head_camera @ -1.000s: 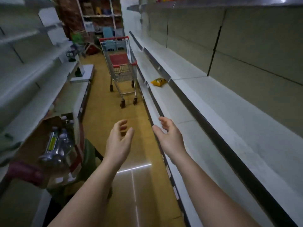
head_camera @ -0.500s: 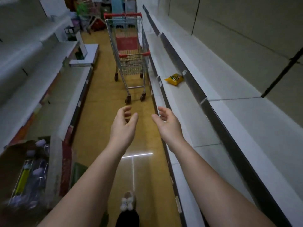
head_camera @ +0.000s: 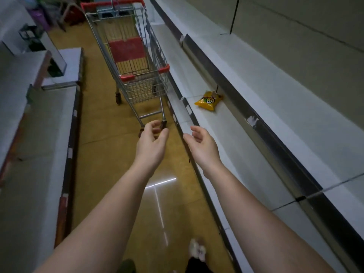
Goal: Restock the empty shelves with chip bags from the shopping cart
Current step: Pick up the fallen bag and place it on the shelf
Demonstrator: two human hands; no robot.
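Observation:
A wire shopping cart (head_camera: 137,56) with red trim stands in the aisle ahead, close to the right-hand shelving. One yellow chip bag (head_camera: 208,99) lies on the low right shelf (head_camera: 226,138) beside the cart. My left hand (head_camera: 152,143) and my right hand (head_camera: 201,143) are stretched forward side by side, short of the cart's front wheels. Both have loosely curled fingers and hold nothing. The cart's basket shows a red flap; I see no bags inside it from here.
White shelves run along both sides of the yellow-floored aisle. A higher right shelf (head_camera: 275,91) sits above the low one. A white platform (head_camera: 67,66) and clutter stand at the far left. My foot (head_camera: 197,251) shows at the bottom.
I have walked forward down the aisle; the cart and the chip bag are much closer. The box of bottles on the left has passed out of view. Both hands stay held out and empty.

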